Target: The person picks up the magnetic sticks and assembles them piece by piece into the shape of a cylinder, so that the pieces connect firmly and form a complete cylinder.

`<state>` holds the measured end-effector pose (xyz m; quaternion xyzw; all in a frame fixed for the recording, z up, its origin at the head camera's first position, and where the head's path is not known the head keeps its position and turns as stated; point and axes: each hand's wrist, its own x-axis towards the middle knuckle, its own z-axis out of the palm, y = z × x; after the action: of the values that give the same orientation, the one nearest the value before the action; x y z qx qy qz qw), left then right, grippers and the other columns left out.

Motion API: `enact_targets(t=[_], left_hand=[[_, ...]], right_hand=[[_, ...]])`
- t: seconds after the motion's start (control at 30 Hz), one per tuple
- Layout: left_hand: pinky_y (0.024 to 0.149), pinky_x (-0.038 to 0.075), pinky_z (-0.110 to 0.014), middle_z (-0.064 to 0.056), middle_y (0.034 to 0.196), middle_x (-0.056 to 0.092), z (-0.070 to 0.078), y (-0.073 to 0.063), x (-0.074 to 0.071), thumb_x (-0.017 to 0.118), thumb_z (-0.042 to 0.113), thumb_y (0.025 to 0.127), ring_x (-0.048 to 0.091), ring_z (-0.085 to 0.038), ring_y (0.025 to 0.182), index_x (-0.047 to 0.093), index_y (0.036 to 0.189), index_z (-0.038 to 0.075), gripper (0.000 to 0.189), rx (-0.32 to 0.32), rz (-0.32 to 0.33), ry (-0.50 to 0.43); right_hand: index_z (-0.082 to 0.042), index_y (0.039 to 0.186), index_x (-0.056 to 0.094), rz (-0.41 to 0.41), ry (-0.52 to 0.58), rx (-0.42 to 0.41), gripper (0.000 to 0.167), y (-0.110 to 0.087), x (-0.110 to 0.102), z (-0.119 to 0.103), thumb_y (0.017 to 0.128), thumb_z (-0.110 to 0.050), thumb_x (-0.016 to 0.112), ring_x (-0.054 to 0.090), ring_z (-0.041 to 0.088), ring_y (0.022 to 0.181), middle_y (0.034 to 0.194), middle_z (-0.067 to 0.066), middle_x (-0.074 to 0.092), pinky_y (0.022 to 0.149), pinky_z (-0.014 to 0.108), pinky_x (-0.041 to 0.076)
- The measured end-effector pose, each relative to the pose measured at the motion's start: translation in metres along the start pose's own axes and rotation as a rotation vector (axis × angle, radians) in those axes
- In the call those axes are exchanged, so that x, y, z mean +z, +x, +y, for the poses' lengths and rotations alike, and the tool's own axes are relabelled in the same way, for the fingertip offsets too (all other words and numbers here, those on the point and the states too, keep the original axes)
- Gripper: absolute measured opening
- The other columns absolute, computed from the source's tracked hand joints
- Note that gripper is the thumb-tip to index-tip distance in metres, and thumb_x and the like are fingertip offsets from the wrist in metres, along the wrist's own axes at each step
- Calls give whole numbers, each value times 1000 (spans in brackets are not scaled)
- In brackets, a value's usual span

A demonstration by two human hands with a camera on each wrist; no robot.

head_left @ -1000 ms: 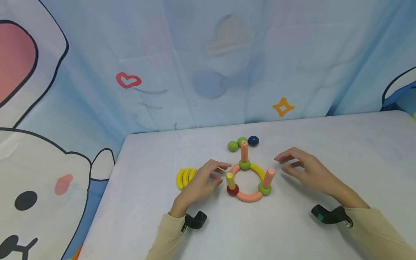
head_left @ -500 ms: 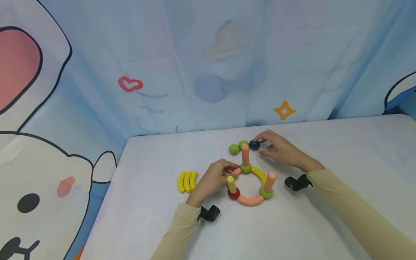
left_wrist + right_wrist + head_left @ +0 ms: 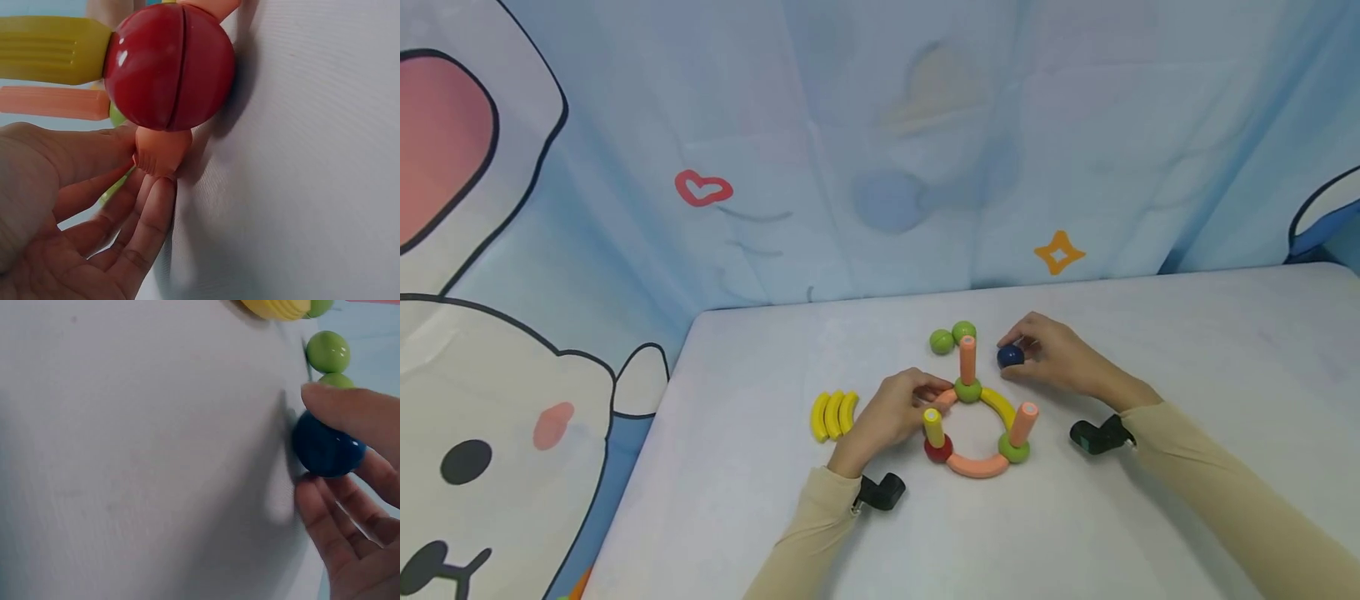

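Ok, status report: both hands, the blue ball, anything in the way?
Left hand pinches orange curved block. Right hand grips blue ball, apart from ring. Nearby standing orange stick might get in the way.

The ring (image 3: pixel 977 467) lies on the table (image 3: pixel 1000 542); the curtain (image 3: pixel 820 167) hangs behind the table. The rear post (image 3: pixel 967 360), front-left post (image 3: pixel 933 427) and front-right post (image 3: pixel 1022 423) stand on the ring. The left arc (image 3: pixel 162 149) of the ring, between the rear and front-left posts, is in the grip of the left hand (image 3: pixel 891 412). Three loose arcs (image 3: pixel 833 416) lie side by side to the left of this hand. Two balls (image 3: pixel 942 341) lie behind the rear post. A third ball (image 3: pixel 1010 357) is in the right hand (image 3: pixel 1056 356), right of the two balls.
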<state>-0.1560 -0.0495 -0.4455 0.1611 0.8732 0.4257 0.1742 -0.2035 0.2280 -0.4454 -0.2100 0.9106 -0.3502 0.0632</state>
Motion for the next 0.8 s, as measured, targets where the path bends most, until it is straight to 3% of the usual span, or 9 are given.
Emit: enact_targets(t=[0.17,0.37,0.57,0.8], left_hand=[[86,53,-24,-3,111,68,0,1,-3,77,11,97,64,-13,96,74,127,7,31,-16,-12,3],[86,53,-25,-3,111,69,0,2,-1,77,10,96,64,-14,96,75,126,6,30,-31,-22,-13],[85,53,-24,-2,109,69,1,1,0,77,10,96,64,-13,94,75,126,7,30,-37,-23,-29],[85,53,-21,1,106,70,0,1,-1,78,12,96,63,-9,92,75,125,9,30,-43,-17,-22]], right_hand=[[4,117,72,-31,-23,20,42,-3,-7,2,87,-22,87,58,22,90,102,9,61,77,33,53],[4,123,68,20,-23,12,37,-7,-7,6,90,-5,82,62,32,103,117,18,59,88,46,58],[5,122,70,49,-39,13,36,-10,-9,7,88,1,81,63,37,105,117,20,59,91,53,58],[2,117,71,67,36,-116,39,-8,-25,-22,82,1,88,68,31,100,114,14,65,84,41,62]])
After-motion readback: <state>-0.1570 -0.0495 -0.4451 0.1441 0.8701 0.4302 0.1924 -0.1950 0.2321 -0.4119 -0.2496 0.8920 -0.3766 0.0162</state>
